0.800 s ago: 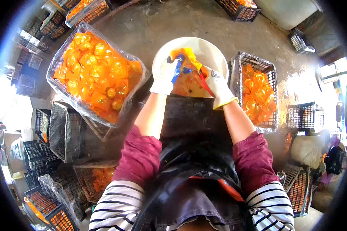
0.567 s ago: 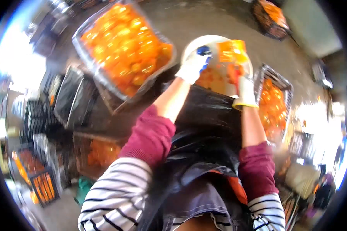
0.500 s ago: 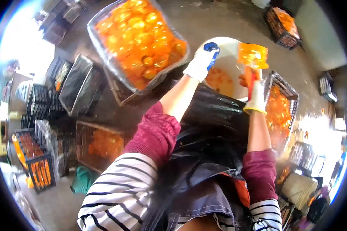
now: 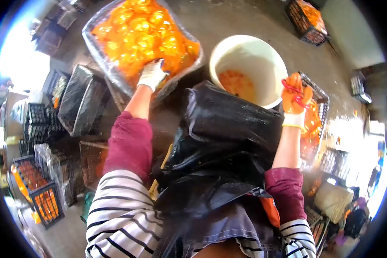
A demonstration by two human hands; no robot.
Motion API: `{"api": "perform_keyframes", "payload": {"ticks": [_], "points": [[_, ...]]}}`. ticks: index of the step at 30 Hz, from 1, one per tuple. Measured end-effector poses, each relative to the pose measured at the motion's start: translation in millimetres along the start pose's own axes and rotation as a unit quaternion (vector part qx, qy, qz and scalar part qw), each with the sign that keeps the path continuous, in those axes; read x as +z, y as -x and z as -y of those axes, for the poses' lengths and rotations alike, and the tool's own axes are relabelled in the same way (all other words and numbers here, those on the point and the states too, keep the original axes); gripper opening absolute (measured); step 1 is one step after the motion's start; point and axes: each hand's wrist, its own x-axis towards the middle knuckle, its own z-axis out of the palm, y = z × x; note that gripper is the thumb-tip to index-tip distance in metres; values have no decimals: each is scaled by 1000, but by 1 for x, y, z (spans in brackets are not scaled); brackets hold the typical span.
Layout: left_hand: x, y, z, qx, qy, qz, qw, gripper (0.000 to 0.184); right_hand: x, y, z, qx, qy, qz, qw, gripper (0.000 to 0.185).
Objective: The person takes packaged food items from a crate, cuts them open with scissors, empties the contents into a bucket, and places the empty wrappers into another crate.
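Observation:
My left hand (image 4: 154,75), in a white glove with dark blue fingertips, reaches onto a heap of glossy orange fruit (image 4: 137,32) in a plastic-lined crate. Its thumb stands apart from the fingers, and the fingertips are partly hidden against the fruit. My right hand (image 4: 295,101), in an orange and white glove with a yellow cuff, is closed around red-handled scissors (image 4: 290,87); the blades cannot be made out. That hand is beside the right rim of a white bucket (image 4: 266,58), which has orange pieces (image 4: 236,82) at the bottom.
A black crate of orange fruit (image 4: 313,118) stands just right of my right hand. Dark plastic (image 4: 241,122) covers my lap against the bucket. Lined crates (image 4: 79,101) and a black crate with orange contents (image 4: 45,198) stand at left; another crate (image 4: 307,21) sits far right.
My left hand has moved left from over the bucket to the fruit heap. The shiny orange piece at my right hand is no longer there; that hand has lowered slightly.

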Motion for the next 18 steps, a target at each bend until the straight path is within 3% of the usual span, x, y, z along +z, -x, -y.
{"api": "perform_keyframes", "payload": {"ticks": [3, 8, 10, 13, 14, 15, 16, 17, 18], "points": [[9, -13, -4, -42, -10, 12, 999, 62, 27, -5, -14, 22, -15, -138, 990, 56], [5, -2, -13, -56, -104, -3, 993, 55, 45, -5, -27, 34, 76, -163, 983, 46], [8, -8, -1, -55, -43, -35, 997, 49, 40, -8, -26, 78, 67, -83, 991, 45], [0, 1, 7, -42, -65, -68, 995, 46, 34, -8, -28, 112, 73, -29, 991, 44], [-6, 1, 7, -103, 138, -65, 983, 47, 31, -8, -28, 112, 77, -21, 990, 44], [-12, -1, 6, -156, 335, -60, 927, 48, 33, -8, -29, 119, 76, -10, 990, 43], [-18, -1, 6, -199, 517, -51, 831, 50, 34, -7, -29, 125, 74, 2, 989, 42], [-23, 0, 9, -234, 677, -40, 697, 51, 36, -7, -29, 132, 73, 13, 988, 42], [-29, 15, 2, -91, 824, -55, 557, 46, 32, -7, -26, 129, 73, 2, 989, 41]]}}
